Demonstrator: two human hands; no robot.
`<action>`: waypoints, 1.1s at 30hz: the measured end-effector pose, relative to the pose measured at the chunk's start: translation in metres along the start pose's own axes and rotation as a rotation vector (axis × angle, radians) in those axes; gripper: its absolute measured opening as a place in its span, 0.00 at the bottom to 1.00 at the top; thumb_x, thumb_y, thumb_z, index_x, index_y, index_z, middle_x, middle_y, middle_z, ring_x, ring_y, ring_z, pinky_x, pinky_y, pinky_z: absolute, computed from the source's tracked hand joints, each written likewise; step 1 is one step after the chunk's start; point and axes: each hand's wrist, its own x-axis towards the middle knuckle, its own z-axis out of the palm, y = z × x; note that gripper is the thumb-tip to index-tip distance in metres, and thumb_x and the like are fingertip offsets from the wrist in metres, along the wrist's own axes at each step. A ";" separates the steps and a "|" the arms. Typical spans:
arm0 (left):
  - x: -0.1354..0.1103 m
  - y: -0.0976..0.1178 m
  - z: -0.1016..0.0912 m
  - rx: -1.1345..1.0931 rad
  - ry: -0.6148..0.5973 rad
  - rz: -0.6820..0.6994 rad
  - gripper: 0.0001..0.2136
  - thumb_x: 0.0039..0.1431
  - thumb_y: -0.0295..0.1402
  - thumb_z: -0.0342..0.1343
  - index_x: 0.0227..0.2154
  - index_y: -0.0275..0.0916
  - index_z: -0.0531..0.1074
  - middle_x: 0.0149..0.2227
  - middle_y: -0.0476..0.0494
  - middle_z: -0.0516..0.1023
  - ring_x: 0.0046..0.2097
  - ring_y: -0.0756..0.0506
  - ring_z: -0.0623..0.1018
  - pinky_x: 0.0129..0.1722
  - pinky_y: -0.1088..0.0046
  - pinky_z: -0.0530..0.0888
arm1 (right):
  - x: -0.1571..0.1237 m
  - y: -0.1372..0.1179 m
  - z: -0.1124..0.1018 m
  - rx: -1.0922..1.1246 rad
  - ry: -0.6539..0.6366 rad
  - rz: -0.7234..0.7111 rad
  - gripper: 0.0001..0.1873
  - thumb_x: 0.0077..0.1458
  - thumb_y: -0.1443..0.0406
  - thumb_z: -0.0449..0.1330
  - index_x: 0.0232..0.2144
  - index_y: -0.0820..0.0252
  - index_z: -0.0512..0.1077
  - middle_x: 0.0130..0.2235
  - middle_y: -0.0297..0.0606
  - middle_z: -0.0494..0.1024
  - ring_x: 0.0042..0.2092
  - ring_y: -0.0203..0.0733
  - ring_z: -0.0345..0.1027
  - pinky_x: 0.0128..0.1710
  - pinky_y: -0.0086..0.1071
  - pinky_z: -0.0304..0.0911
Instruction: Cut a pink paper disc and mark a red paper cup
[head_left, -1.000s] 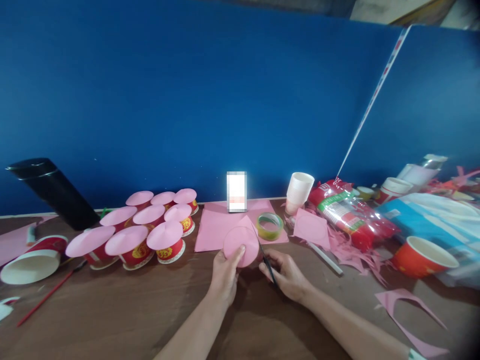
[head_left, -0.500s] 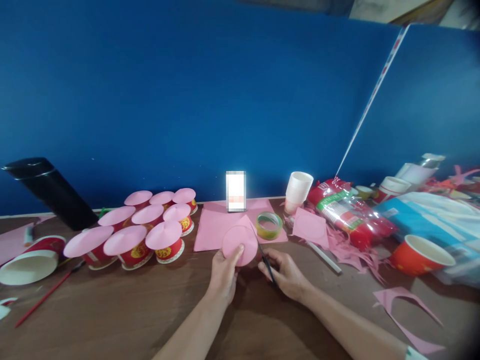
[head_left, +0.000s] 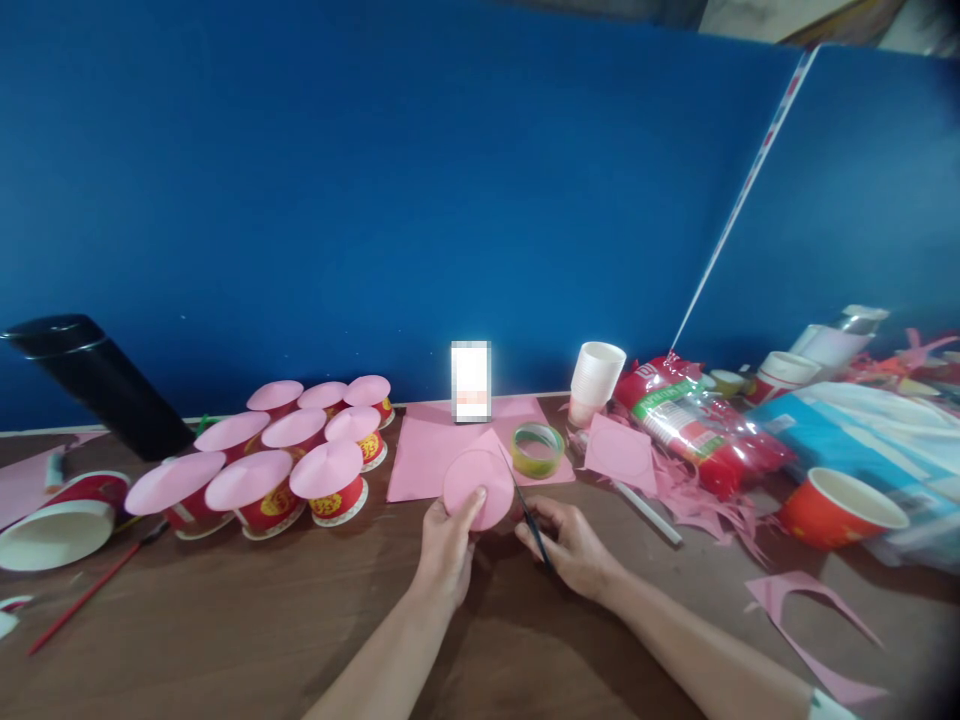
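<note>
Between thumb and fingers, my left hand (head_left: 450, 540) pinches a round piece of pink paper (head_left: 480, 480) that has a pointed corner at its top. My right hand (head_left: 566, 545) is closed around a pair of scissors (head_left: 534, 525), whose blades point up along the right edge of the paper. Just behind lie pink paper sheets (head_left: 424, 460) and a roll of clear green tape (head_left: 537, 450). To the left stand several upturned red paper cups (head_left: 330, 500), each topped with a shallow pink paper cone (head_left: 251, 478).
A black flask (head_left: 97, 380) leans at left, near a cup on its side (head_left: 60, 530) and a red brush (head_left: 90, 595). Stacked white cups (head_left: 596, 375), pink scraps (head_left: 712, 500), a red plastic pack (head_left: 682, 420), an orange cup (head_left: 844, 510) and a blue-white bag (head_left: 892, 440) crowd the right.
Almost nothing differs. The whole view has shifted by a few pixels, and both hands keep the same hold on the paper and the scissors.
</note>
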 end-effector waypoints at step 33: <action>0.001 -0.002 -0.002 0.012 -0.034 -0.002 0.22 0.39 0.34 0.65 0.38 0.27 0.72 0.31 0.35 0.79 0.31 0.44 0.78 0.33 0.70 0.74 | 0.000 0.002 0.000 0.011 -0.016 -0.005 0.11 0.54 0.59 0.56 0.27 0.62 0.63 0.22 0.28 0.59 0.23 0.30 0.51 0.21 0.23 0.49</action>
